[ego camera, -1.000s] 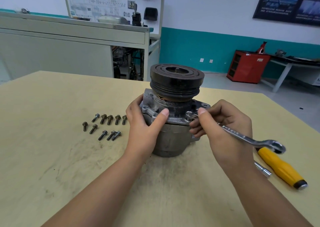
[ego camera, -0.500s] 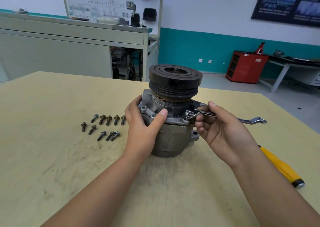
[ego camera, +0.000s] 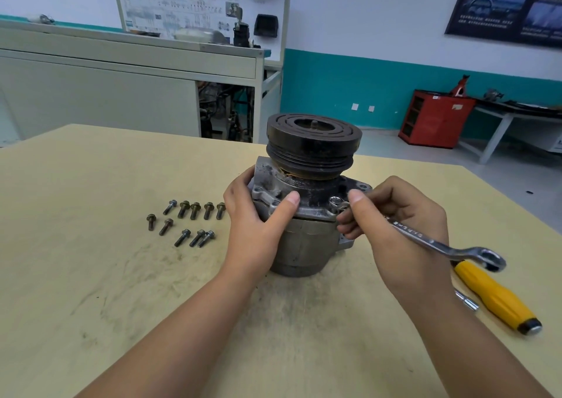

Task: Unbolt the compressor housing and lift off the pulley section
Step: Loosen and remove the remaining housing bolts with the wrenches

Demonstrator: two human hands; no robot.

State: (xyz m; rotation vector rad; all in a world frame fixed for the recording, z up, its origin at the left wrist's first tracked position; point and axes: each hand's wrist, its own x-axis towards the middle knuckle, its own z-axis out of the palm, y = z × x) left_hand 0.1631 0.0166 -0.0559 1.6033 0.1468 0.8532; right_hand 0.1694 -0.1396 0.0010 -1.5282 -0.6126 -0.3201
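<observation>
The grey compressor housing (ego camera: 304,245) stands upright in the middle of the table, with the black grooved pulley (ego camera: 313,145) on top. My left hand (ego camera: 258,230) grips the housing's left side, thumb on the flange. My right hand (ego camera: 401,230) holds a silver combination wrench (ego camera: 431,241); its ring end sits on a bolt (ego camera: 334,200) at the flange's front right. The wrench handle points toward the near right.
Several removed bolts (ego camera: 188,221) lie in loose rows on the table left of the housing. A yellow-handled screwdriver (ego camera: 495,297) and a small socket piece (ego camera: 466,301) lie at the right. The table's right edge (ego camera: 517,212) runs diagonally; a bench and red cabinet stand beyond.
The wrench handle has swung from pointing right and away back toward the near right, my right hand following it. My left hand has stayed on the housing.
</observation>
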